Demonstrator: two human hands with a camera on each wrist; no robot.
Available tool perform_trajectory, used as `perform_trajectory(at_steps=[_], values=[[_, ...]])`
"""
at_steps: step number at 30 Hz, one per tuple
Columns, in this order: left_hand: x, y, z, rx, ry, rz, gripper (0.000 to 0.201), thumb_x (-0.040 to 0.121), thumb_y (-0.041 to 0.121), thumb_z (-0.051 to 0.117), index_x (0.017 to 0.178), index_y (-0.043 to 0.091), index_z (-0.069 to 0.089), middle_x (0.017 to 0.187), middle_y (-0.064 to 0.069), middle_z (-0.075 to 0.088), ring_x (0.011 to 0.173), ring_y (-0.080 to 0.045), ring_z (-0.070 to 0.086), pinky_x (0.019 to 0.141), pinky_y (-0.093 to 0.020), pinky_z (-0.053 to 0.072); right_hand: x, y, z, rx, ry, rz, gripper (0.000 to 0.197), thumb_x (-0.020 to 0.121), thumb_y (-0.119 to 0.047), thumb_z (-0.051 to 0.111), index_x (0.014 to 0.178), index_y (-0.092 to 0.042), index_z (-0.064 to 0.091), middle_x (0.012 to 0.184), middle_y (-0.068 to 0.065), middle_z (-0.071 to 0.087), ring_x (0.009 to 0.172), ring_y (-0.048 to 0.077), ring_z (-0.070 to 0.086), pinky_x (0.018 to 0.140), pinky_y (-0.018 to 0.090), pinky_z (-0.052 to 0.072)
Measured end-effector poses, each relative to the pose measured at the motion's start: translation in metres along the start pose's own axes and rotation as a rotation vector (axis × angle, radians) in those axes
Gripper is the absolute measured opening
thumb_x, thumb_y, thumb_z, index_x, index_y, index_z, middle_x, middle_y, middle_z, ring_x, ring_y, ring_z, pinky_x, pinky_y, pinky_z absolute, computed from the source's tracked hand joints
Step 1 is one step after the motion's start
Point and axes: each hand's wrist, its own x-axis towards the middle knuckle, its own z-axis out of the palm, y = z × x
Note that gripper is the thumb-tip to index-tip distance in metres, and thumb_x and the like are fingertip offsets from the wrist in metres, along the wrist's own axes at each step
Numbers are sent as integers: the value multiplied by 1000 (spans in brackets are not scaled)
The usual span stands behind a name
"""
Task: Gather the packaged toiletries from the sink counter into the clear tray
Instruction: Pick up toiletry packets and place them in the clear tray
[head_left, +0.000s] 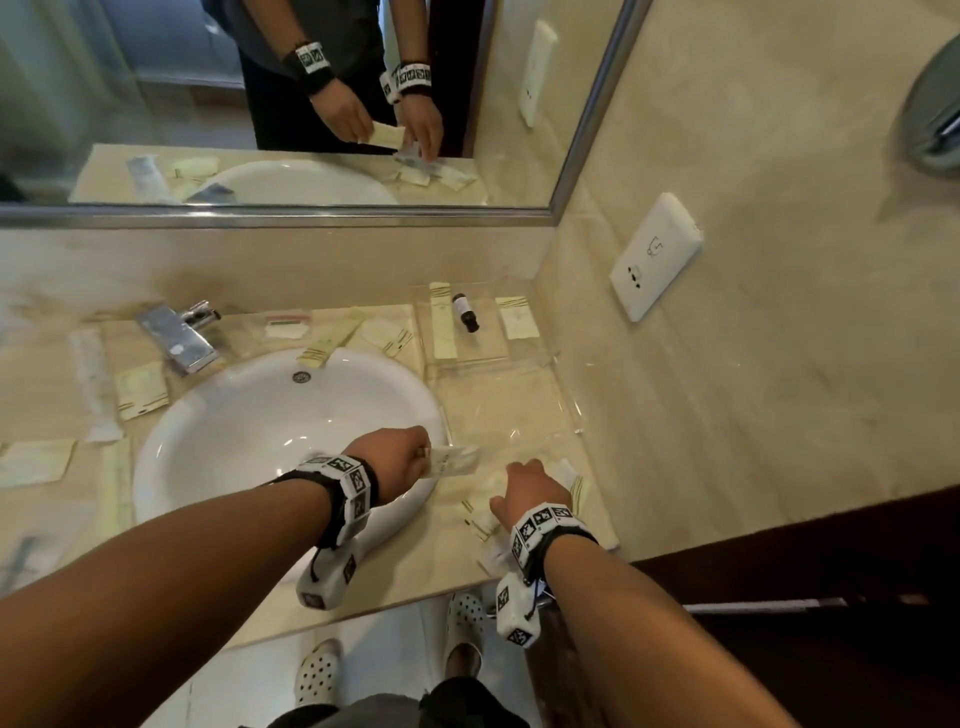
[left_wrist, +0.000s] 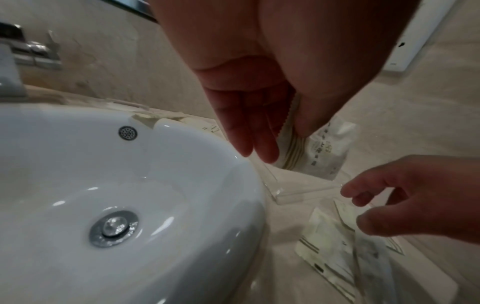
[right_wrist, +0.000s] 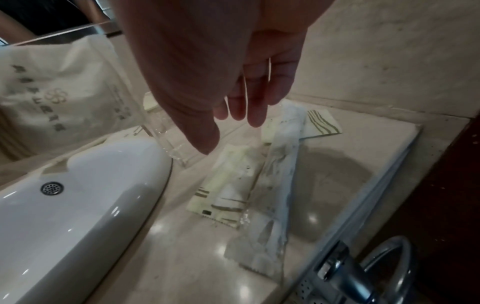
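My left hand (head_left: 410, 453) pinches a white printed packet (head_left: 457, 460) between thumb and fingers (left_wrist: 262, 144), just above the near end of the clear tray (head_left: 498, 405). The same packet (left_wrist: 322, 150) hangs below that hand by the basin rim. My right hand (head_left: 530, 486) hovers with loose fingers and holds nothing. Below it lie a cream striped packet (right_wrist: 228, 185) and a long clear-wrapped item (right_wrist: 281, 174) on the front right counter. The tray's far end holds two cream packets (head_left: 444, 325) and a small dark bottle (head_left: 465, 312).
The white basin (head_left: 285, 426) fills the counter's middle, with a chrome faucet (head_left: 176, 335) behind it. More packets lie left of the basin (head_left: 140, 389) and behind it (head_left: 332, 332). A wall with a white socket (head_left: 654, 254) bounds the right side.
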Motion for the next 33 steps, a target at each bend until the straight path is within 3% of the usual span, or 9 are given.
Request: perform_trajectory(at_steps=[3,10,16,22,25,26,28,30,33], values=[[10,7,7,-22,0,-20,22,96,33,48,113,22,56,104,-2,68,93,-24,62,80,-35,50,9,4,4,-24,-40,-4,47,91,-44,58,128,-15,53,129,8,46,98,28,65,70,35,48],[31,11,14,-89,28,-95,21,96,32,49,112,22,57,101,-1,68,90,-23,61,77,-34,49,32,5,14,-65,-97,-39,54,87,-46,63,128,-15,46,128,6,45,102,27,64,71,37,47],[42,12,22,-135,55,-132,16,93,30,51,107,24,56,90,7,62,83,-19,58,69,-29,40,46,13,25,-59,-139,-77,56,86,-43,65,128,-16,42,127,7,42,100,29,64,69,36,45],[53,14,20,-161,80,-155,16,94,29,50,108,24,57,88,9,61,81,-17,56,69,-28,39,53,9,21,3,-123,-119,39,92,-28,58,127,-14,46,125,8,53,108,28,63,80,37,51],[58,14,19,-177,88,-173,17,93,29,51,108,24,57,92,6,64,84,-19,58,71,-29,42,52,11,9,28,-85,-237,36,97,-35,50,127,-15,52,122,7,58,110,28,62,87,37,50],[60,14,18,-185,91,-180,16,93,29,52,108,24,57,93,4,64,85,-20,59,71,-29,43,52,13,3,45,-81,-278,35,97,-40,48,122,-17,55,118,6,60,108,27,62,87,37,48],[64,15,15,-210,105,-198,16,93,28,51,107,23,57,93,3,65,83,-20,60,71,-30,45,52,19,-10,123,-59,-332,26,96,-41,43,97,-19,58,98,4,61,91,24,60,81,36,48],[70,15,12,-245,128,-220,16,93,29,50,105,23,58,91,1,66,79,-20,63,71,-32,49,57,27,-23,269,-19,-305,28,96,-39,41,75,-20,48,76,1,55,71,21,52,70,36,47],[78,16,6,-281,165,-254,16,92,27,50,105,24,58,90,-1,67,77,-22,64,69,-31,50,73,39,-44,538,106,-165,34,99,-34,44,69,-17,42,68,1,50,64,19,47,61,33,39]])
